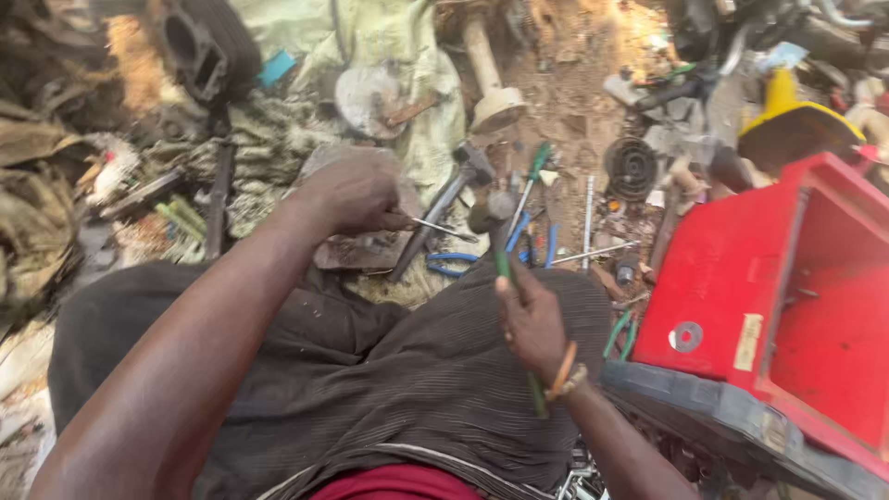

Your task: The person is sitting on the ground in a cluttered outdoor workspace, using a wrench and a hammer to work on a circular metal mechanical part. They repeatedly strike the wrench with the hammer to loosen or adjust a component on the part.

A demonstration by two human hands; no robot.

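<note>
Far left: rags and dark scrap on the ground (574, 102), a black tyre-like part (199, 46) above, a small blue scrap (276, 67) beside it. Pale green sheet (370, 37) spread across the top middle.

Left hand (356, 194), grip pinched together on a thin metal rod (435, 225), held over a flat grey plate (356, 250) just past the knee. Dark ribbed trousers (417, 370) filling the lower middle.

Ahead of the rod: hammer (444, 208) lying slantwise, blue-handled pliers (463, 262) near its handle end, green-handled screwdriver (532, 176) further on, a beige post with a flared foot (491, 79) above.

Right hand (532, 324), grip clamped on a green tool (505, 264) that runs through the fist and shows again below the wrist; orange band (565, 366) on that wrist. Tip of the tool too blurred to tell.

Right of it: long steel rods (589, 218) on the dirt, a black round ribbed part (632, 167).

Far right: red box (722, 268), open, standing close by the right hand; on its side wall a small pale upright rectangular label (748, 341) and a grey round washer-like disc (686, 335) to the label's left. Yellow funnel-shaped thing (787, 106) behind the box.
</note>
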